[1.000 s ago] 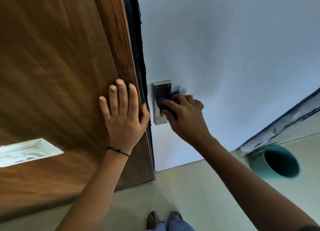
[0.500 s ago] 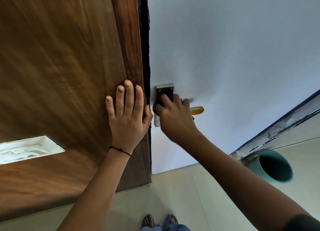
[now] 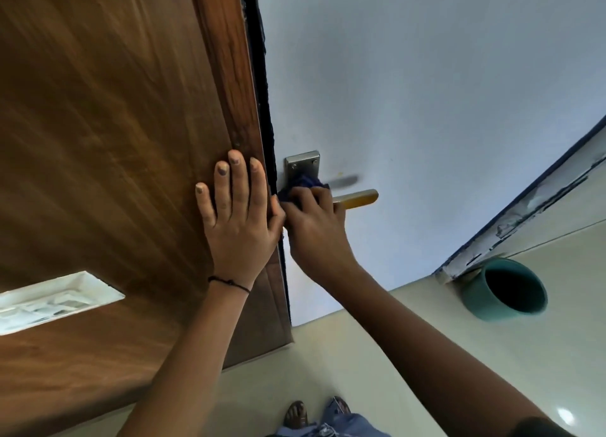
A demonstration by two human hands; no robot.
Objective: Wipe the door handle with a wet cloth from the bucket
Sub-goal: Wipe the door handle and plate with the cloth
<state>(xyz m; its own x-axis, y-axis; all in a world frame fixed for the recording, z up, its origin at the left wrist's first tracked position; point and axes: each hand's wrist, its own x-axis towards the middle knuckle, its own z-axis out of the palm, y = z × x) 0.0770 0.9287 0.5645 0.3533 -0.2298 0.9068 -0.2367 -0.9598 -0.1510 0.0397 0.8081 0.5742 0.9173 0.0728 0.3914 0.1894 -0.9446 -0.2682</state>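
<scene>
Right hand (image 3: 314,230) now lower on door handle (image 3: 355,198), gripping blue cloth (image 3: 303,184); left hand (image 3: 239,220) beside it, open, flat on door (image 3: 114,141).

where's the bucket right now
In the head view the teal bucket sits on the floor at the lower right, beside the foot of the door frame, well right of the right hand wiping the handle.

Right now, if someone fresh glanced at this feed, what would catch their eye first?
Mid-frame, the right hand presses a dark blue cloth against the metal plate of the door handle, whose yellowish lever juts out to the right. Beside it, the left hand lies flat on the brown wooden door, fingers spread. Lower right, a teal bucket stands on the pale floor.
</scene>
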